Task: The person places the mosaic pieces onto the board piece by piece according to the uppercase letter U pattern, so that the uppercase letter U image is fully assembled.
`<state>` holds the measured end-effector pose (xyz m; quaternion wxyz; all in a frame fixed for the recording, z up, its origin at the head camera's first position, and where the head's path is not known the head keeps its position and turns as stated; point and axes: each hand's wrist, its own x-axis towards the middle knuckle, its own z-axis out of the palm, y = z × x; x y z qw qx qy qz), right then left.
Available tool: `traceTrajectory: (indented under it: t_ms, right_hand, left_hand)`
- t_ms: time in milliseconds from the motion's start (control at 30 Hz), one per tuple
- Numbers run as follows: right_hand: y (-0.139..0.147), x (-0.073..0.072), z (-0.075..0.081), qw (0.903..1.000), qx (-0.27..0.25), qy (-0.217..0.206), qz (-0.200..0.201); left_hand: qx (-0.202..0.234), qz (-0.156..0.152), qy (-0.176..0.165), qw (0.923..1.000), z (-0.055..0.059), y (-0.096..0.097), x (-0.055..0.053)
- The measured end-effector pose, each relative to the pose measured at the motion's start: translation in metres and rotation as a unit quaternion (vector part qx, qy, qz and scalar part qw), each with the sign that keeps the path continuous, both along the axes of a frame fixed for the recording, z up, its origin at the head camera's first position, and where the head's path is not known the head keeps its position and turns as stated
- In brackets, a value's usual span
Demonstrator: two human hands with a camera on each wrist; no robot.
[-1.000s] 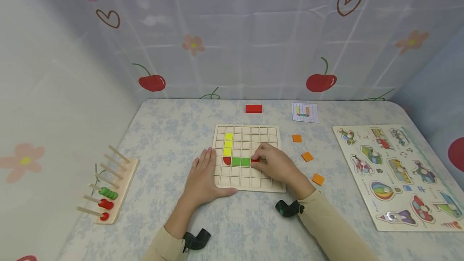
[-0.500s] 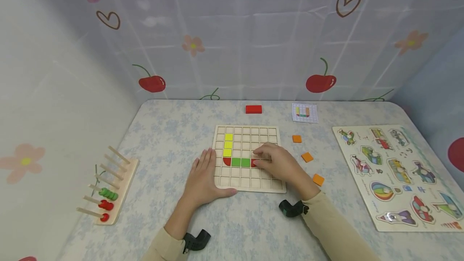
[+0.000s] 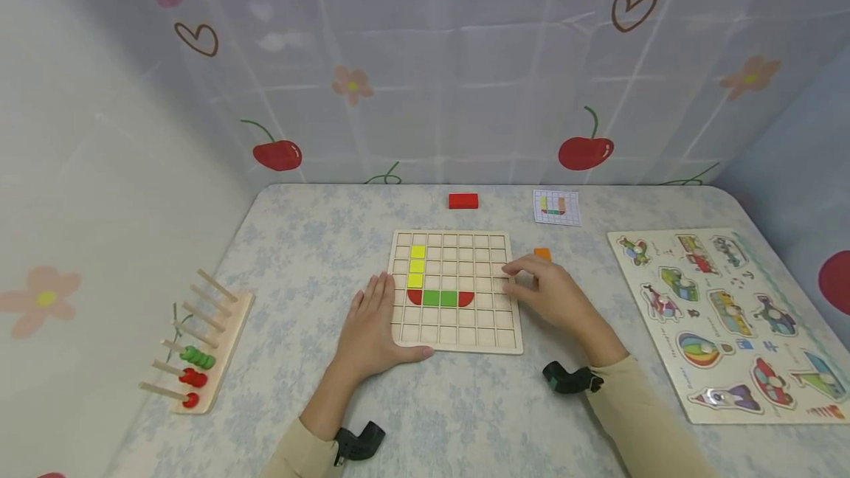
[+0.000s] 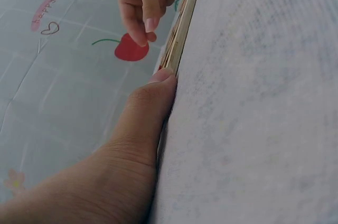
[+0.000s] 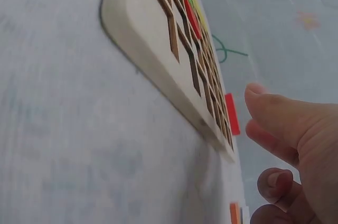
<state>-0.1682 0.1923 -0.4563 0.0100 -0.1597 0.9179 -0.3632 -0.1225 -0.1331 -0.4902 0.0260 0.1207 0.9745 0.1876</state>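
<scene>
Standing at the lower left of the frame, a bead rack (image 3: pixel 224 356) is resting on the desk (image 3: pixel 299 242), its pegs slanting up to the left; green beads (image 3: pixel 198 357) and red beads (image 3: pixel 192 377) are sitting on the pegs nearest the bottom. Further right, the left hand (image 3: pixel 372 327) is lying flat along the left side of a grid board (image 3: pixel 454 333) at the centre, its grip relaxed, fingers straight, thumb stretching along the near edge. On the board's left part, three yellow tiles (image 3: pixel 416 266) are forming a column; below it, a left red quarter-round (image 3: pixel 415 297), two green tiles (image 3: pixel 432 298) and a right red quarter-round (image 3: pixel 466 299) are making a row. Above the board, a red block (image 3: pixel 463 201) is lying near the desk's far edge. At right of centre, an orange tile (image 3: pixel 542 252) is showing just behind the right hand (image 3: pixel 554 297), which is hanging at the board's right edge, its grip loose and thumb parting from index finger; whether it is touching the board, I cannot tell. Beyond, a pattern card (image 3: pixel 556 204) is lying flat, and a picture puzzle (image 3: pixel 733 369) is filling the lower right.
</scene>
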Motion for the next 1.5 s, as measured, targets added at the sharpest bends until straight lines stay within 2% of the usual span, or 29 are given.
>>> traceTrajectory:
  t_ms: [233,500,1133,1500]
  right_hand:
    - [0.032,0.004,-0.005,0.999,0.029,0.025,-0.024]
    - [0.056,0.01,-0.007,0.997,0.048,0.015,-0.059]
    - [0.068,0.013,-0.013,0.9951,0.052,0.036,-0.076]
    - [0.071,0.013,-0.016,0.9945,0.057,0.033,-0.081]
  left_hand:
    - [-0.001,-0.001,-0.004,1.0,0.001,-0.001,0.0]
    - [-0.006,0.002,0.002,1.0,-0.001,-0.002,0.0]
    - [-0.003,0.002,0.0,1.0,-0.001,-0.001,0.0]
    - [-0.005,-0.001,-0.005,1.0,0.0,0.0,-0.001]
